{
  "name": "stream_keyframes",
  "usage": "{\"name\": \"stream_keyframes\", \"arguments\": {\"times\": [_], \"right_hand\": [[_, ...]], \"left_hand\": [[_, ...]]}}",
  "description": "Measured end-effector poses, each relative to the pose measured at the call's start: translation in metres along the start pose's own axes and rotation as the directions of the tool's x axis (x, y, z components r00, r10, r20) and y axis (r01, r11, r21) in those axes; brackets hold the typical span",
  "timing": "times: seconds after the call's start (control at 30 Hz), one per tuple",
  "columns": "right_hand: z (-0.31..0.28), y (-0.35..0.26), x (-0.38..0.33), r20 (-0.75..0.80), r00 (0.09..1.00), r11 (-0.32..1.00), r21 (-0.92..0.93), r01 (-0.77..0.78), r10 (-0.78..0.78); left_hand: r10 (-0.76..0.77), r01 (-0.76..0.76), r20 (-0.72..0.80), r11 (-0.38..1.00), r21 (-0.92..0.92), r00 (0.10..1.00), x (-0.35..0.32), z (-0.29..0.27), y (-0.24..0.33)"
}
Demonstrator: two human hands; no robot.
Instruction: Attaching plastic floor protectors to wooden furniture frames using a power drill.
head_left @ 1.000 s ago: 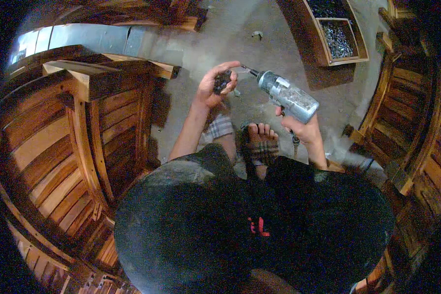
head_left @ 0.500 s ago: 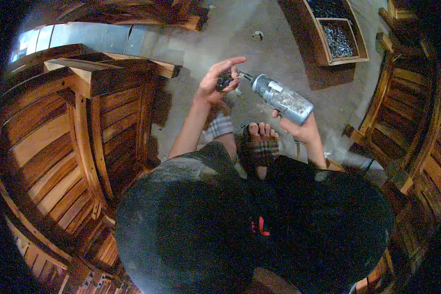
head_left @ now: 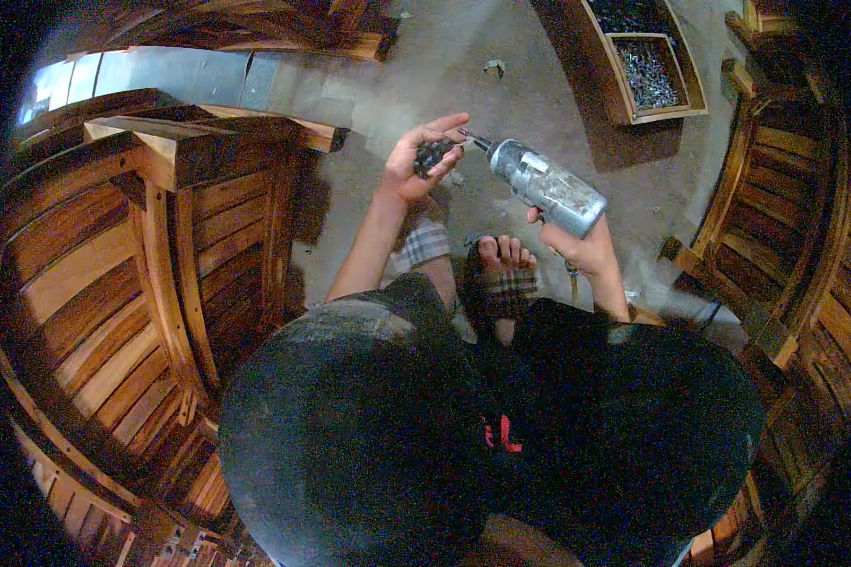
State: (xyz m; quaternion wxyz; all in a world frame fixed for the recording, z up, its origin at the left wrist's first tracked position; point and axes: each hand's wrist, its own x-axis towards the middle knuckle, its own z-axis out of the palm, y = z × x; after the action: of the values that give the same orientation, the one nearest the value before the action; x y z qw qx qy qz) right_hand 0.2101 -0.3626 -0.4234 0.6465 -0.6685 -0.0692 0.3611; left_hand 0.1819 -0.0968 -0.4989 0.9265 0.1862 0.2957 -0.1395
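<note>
In my right hand (head_left: 581,248) is a silver pistol-grip power screwdriver (head_left: 550,192), its body worn and scuffed. Its thin bit points up and left toward my other hand. My left hand (head_left: 411,163) cradles a clump of small dark screws (head_left: 435,157) in its palm. The index finger stretches out above them while the other fingers curl round. At the bit's tip there seems to be a small screw (head_left: 464,133), close to my left fingertips; whether they touch it I cannot tell.
Slatted wooden furniture frames (head_left: 85,302) stand close on my left, with more frames (head_left: 775,208) along the right. Ahead to the right sits a wooden box (head_left: 669,116) with compartments of metal screws. A scrap (head_left: 494,66) lies on the concrete floor (head_left: 444,80). A thin hose (head_left: 573,283) hangs below the screwdriver.
The screwdriver's bit has drawn slightly away from my left hand. My left fingers have opened a little, so more of the dark screws shows.
</note>
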Motion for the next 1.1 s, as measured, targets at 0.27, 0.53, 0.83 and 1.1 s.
{"name": "stream_keyframes", "arguments": {"times": [0.27,0.53,0.83,1.1], "right_hand": [[0.022,0.007,0.007,0.054,0.998,0.999,0.032,-0.019,0.017],[0.006,0.005,0.003,0.002,1.000,1.000,0.007,-0.019,0.019],[-0.002,0.069,-0.004,-0.269,0.962,0.996,-0.090,0.028,-0.052],[-0.034,0.115,-0.015,-0.410,0.848,0.677,-0.731,-0.086,-0.336]], "left_hand": [[0.088,-0.116,0.114,0.958,0.263,0.990,-0.018,-0.019,0.012],[0.039,-0.058,0.191,0.994,0.095,0.981,-0.006,-0.013,-0.002],[0.020,-0.019,0.076,1.000,-0.007,0.997,0.003,0.000,0.016],[0.003,0.012,0.164,0.996,-0.090,0.986,0.135,0.093,0.047]]}}
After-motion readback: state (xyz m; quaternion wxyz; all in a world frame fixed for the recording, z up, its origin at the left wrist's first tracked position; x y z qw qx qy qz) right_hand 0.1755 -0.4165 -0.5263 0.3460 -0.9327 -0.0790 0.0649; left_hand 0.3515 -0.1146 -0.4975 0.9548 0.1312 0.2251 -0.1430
